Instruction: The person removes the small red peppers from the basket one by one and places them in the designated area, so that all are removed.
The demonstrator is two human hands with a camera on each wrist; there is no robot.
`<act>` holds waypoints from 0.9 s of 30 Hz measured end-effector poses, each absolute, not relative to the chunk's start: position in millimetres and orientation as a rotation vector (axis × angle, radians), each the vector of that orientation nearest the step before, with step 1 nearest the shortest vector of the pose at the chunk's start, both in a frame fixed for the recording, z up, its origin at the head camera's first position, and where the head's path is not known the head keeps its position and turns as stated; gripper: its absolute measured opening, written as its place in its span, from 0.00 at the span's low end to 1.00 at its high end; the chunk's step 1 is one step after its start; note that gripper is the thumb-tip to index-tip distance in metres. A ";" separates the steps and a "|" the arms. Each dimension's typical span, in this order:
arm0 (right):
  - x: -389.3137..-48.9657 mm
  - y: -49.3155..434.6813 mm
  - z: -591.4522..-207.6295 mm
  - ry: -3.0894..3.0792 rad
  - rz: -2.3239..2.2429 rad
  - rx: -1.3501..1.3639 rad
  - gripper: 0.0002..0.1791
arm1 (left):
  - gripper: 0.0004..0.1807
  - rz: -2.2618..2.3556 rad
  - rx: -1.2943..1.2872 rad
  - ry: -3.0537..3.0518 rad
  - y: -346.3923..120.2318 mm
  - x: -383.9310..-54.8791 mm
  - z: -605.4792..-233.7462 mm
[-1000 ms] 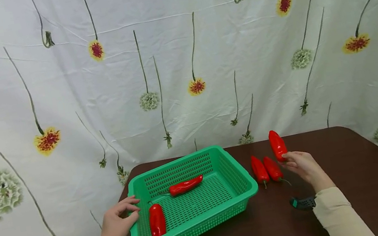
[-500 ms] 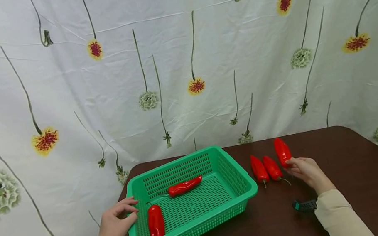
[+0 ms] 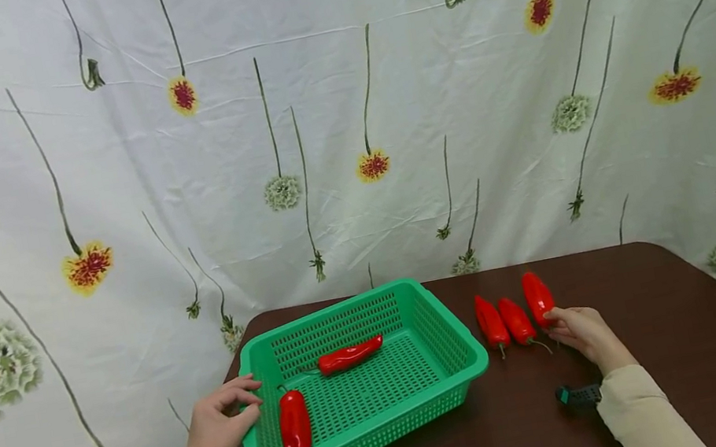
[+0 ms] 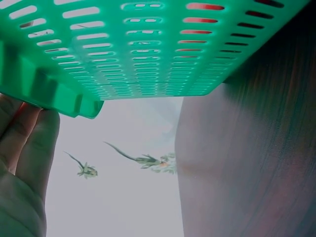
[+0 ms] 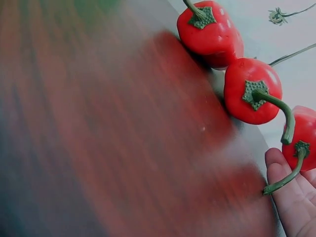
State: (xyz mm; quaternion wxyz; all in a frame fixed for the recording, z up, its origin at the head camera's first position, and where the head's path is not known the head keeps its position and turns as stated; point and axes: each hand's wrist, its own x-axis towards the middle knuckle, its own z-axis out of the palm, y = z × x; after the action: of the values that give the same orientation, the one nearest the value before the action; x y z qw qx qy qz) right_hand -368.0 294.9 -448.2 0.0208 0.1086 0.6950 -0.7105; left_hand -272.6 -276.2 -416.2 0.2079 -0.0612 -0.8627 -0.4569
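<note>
The green plastic basket (image 3: 367, 421) stands on the dark table with two red peppers inside. One pepper (image 3: 295, 424) lies along its left end; the other pepper (image 3: 351, 355) lies crosswise near the back. My left hand (image 3: 217, 428) holds the basket's left rim, fingertips reaching over it; the left wrist view shows fingers (image 4: 37, 143) against the rim's underside. In my right hand (image 3: 588, 335) a red pepper (image 3: 539, 297) is held near its stem end, its tip pointing away. A green stem (image 5: 291, 173) hangs past the fingers in the right wrist view.
Two more red peppers, a left one (image 3: 491, 324) and a right one (image 3: 517, 321), lie side by side between the basket and my right hand. A white curtain (image 3: 339, 115) with printed flowers hangs behind the table (image 3: 678, 327).
My right hand has lowered the pepper toward the table and slightly right, in line with the two lying peppers. The left hand stays at the basket's rim.
</note>
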 end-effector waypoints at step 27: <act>-364.9 293.0 -448.4 2.342 -2.021 0.379 0.29 | 0.08 -1.266 -0.144 -2.386 -274.0 -273.7 -416.5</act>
State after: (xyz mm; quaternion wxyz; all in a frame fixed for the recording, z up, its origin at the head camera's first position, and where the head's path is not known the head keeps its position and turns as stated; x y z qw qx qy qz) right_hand -364.9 293.0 -448.4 0.0123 0.1215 0.7514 -0.6484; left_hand -273.7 -274.0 -416.5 0.2168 -0.0521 -0.8611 -0.4569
